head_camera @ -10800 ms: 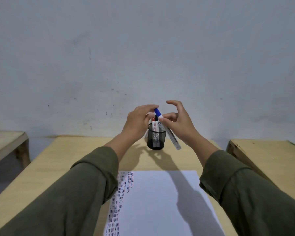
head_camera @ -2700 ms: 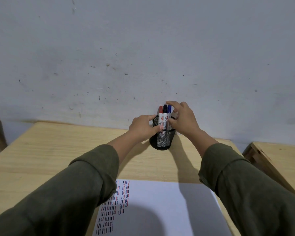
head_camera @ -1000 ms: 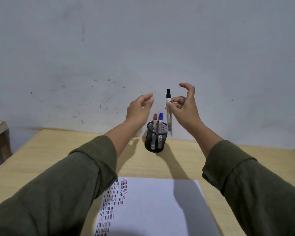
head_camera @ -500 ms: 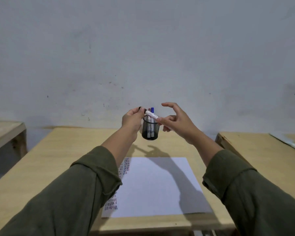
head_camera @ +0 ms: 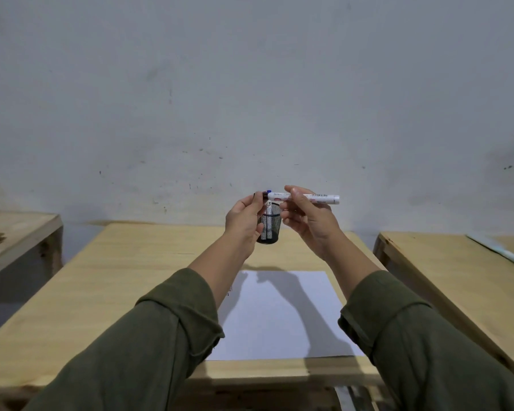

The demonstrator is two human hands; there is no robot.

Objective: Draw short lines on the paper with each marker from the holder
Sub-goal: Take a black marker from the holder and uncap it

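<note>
The marker [head_camera: 304,198] now lies level in the middle of the frame, up off the holder [head_camera: 269,228], where a second ago I held it upright just above the rim. My right hand [head_camera: 307,221] pinches its white barrel between thumb and fingers, butt end pointing right. My left hand [head_camera: 244,223] has come in to the other end and its fingertips close on the dark cap; half a second ago the barrel was tilted and that hand was only just meeting it. As I judge it, I am about to pull the cap off, so drawing with this one has not begun.

Behind my hands the holder stands on the table [head_camera: 125,262] with two markers in it; a blue cap [head_camera: 268,191] peeps above my left fingers. The paper [head_camera: 279,315] lies below centre, nearer me, well apart from the holder. My left sleeve [head_camera: 149,345] covers most of the rows of short lines along its left edge.
</note>
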